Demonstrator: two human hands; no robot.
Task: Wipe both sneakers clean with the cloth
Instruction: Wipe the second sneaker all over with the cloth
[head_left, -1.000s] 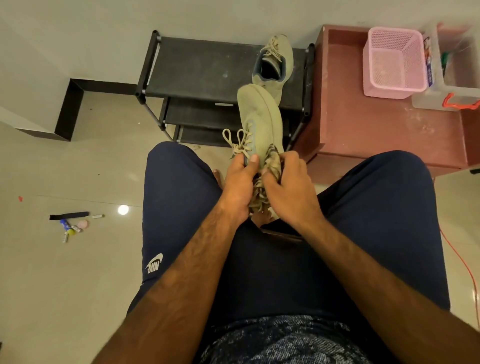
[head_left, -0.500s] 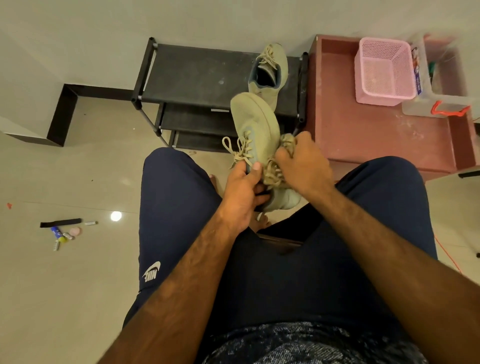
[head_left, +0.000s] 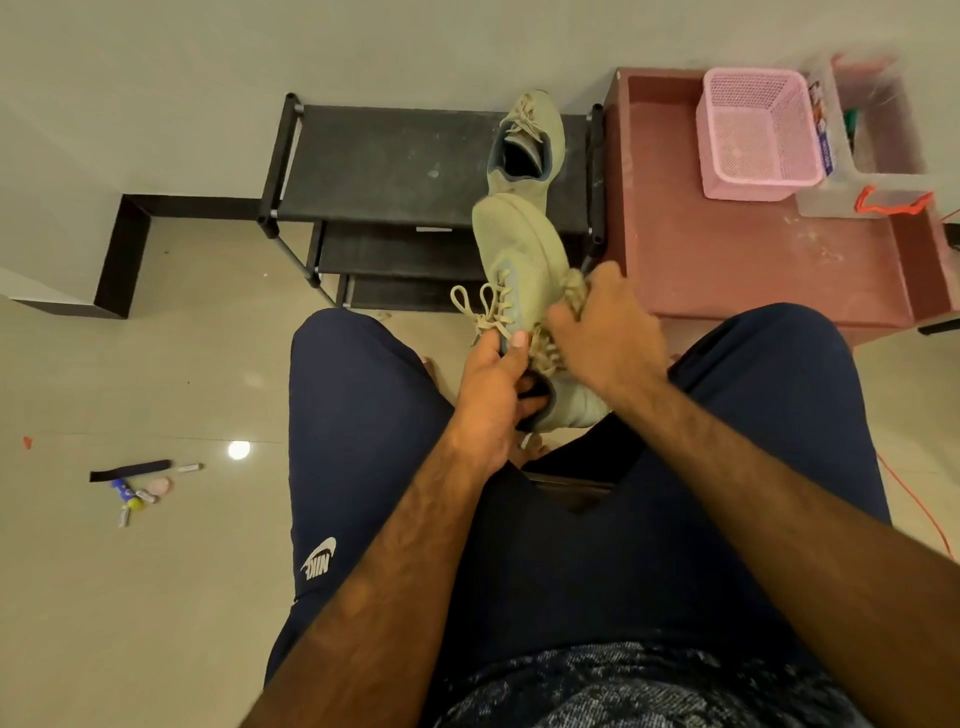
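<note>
- Far left, on the tiled floor (head_left: 156, 364), we see a scatter of small items (head_left: 132, 483): a black strap and a few little pieces too small for us to name.
- Next comes a black shoe rack (head_left: 384, 166) set against the wall (head_left: 208, 78). On the right end of its top shelf rests the second sneaker (head_left: 527, 140), olive-green, with its opening facing up and its toe towards the wall.
- In the middle, between the person's legs in dark blue trousers (head_left: 363, 441), we find the held sneaker (head_left: 519, 249). It is the same olive-green, with its toe pointing away towards the rack and its laces looping out on the left side.
- The left hand (head_left: 491, 400) grips this sneaker at its collar, with the thumb on the tongue just below the laces and the fingers curled into the opening.
- The right hand (head_left: 605, 338) is closed round a bunched cloth (head_left: 545, 353) and holds it against the sneaker's right flank. We see only bits of the cloth poking out around the fingers.
- To the right stands a reddish tabletop (head_left: 753, 270) with a raised rim. It carries a pink basket (head_left: 758, 135) and, just beside it at the far edge, a clear container (head_left: 878, 156) with an orange handle.
</note>
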